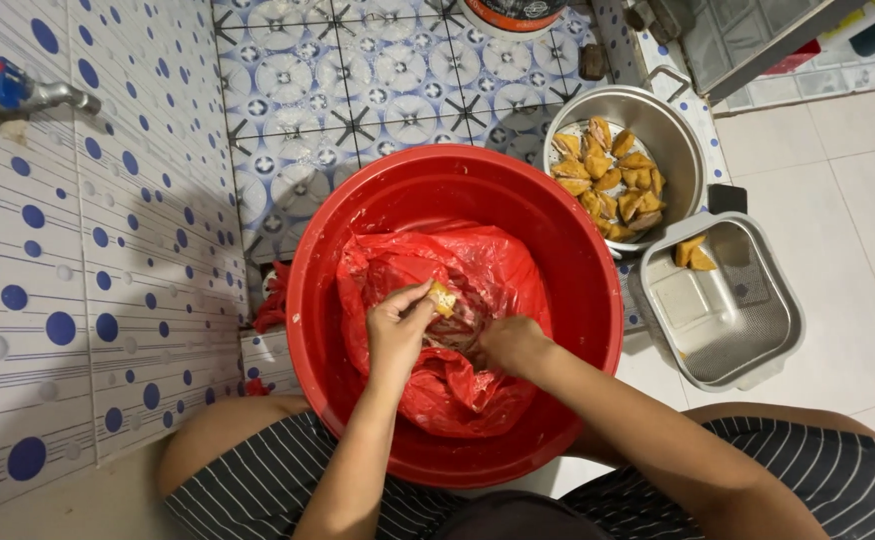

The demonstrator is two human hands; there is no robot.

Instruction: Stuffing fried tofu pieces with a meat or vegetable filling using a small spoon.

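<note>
A big red plastic basin (357, 210) sits on the floor between my knees. Inside it lies a crumpled red plastic bag (487, 275) with pale contents. My left hand (397, 325) is over the bag and pinches a small yellow-orange piece of food (443, 299) between its fingertips. My right hand (507, 343) rests beside it, fingers curled into the bag's opening on something I cannot make out.
A round metal pot (679, 130) at upper right holds several golden fried pieces. A square metal tray (747, 320) to the right holds two such pieces. A blue-dotted tiled wall with a tap (17, 92) stands at left. A container (512, 15) stands at the top.
</note>
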